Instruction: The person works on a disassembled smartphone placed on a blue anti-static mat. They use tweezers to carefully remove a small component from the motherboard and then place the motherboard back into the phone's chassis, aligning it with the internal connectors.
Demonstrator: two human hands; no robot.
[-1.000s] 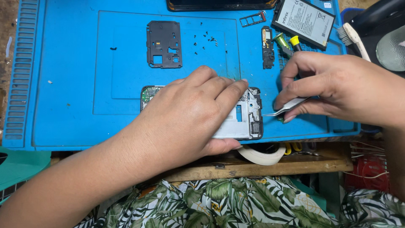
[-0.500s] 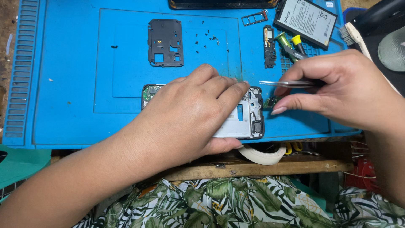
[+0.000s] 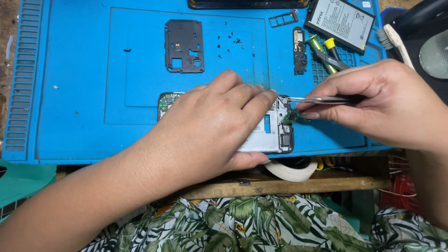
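Since the frame half a second back, right hand [image 3: 387, 105] had barely shifted: same metal tweezers [image 3: 319, 99], tips now sitting at the top right corner of the opened phone [image 3: 275, 133]. A second back that hand had been lower, on a pale strip, no tweezers visible.

Right hand was pinched shut around the thin, shiny tweezers, thumb and forefinger squeezing the shafts. A small dark green part [image 3: 291, 116] sat just under the tips; couldn't tell whether the tips actually gripped it.

Left hand [image 3: 212, 128] lay flat, palm down, fingers spread over the phone, pressing it onto the mat; it closed on nothing. Phone was a grey metal mid-frame with black edges, green circuit board showing at its left end, lying near the front edge of the blue rubbery work mat [image 3: 74, 93].

Also on the mat:
- flat black plastic cover plate [image 3: 184, 45], cut-outs in it
- scatter of tiny dark screws [image 3: 233, 44]
- narrow black module [image 3: 299, 50]
- rectangular battery [image 3: 339, 22] with pale label
- thin SIM tray [image 3: 283, 19]
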